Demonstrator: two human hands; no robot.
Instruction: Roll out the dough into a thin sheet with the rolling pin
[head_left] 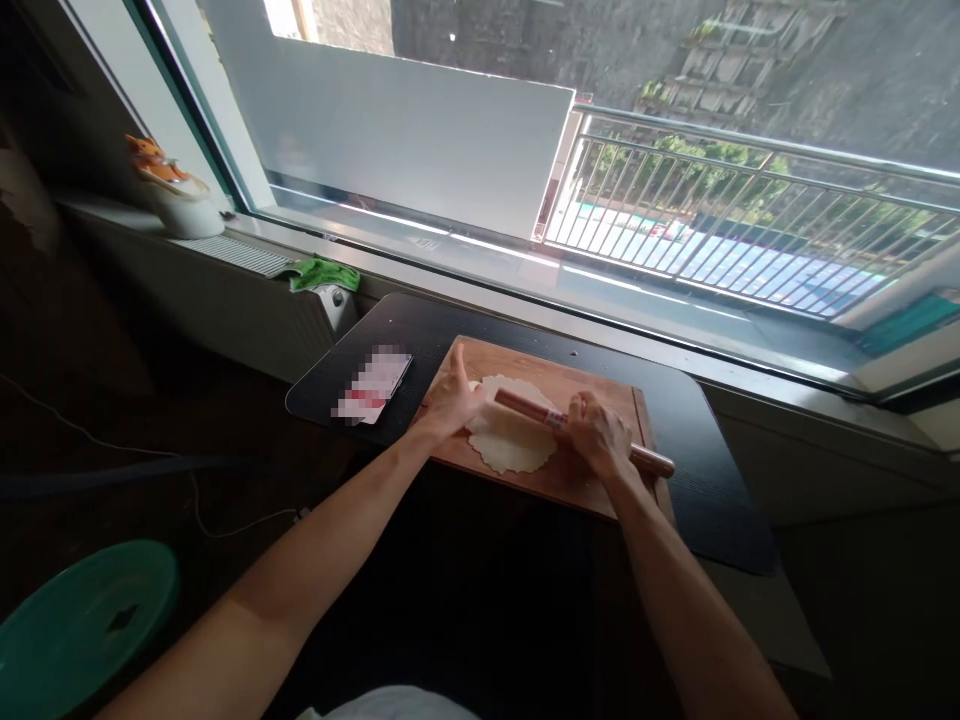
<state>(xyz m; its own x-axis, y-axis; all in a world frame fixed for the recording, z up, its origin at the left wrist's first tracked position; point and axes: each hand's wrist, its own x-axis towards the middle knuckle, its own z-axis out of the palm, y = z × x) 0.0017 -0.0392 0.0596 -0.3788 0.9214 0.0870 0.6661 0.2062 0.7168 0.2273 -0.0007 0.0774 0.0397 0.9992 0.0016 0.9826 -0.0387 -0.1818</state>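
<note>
A flat sheet of dough (514,440) with a wavy edge lies on a wooden board (480,355). Across the dough's upper right part slants a brown rolling pin (651,460), its far end over the dough. My right hand (598,428) is closed around the pin's middle. At the dough's left edge is my left hand (452,398), thumb raised and spread away from the other fingers. Those fingers reach the dough's rim; whether they press on it I cannot tell.
The board rests on a dark table (720,480) by a window. A phone-like flat object (379,385), partly blurred, lies left of the board. Beyond are a radiator (247,300) with a green cloth (324,273) and a white pot (193,208). A green basin (90,620) sits lower left.
</note>
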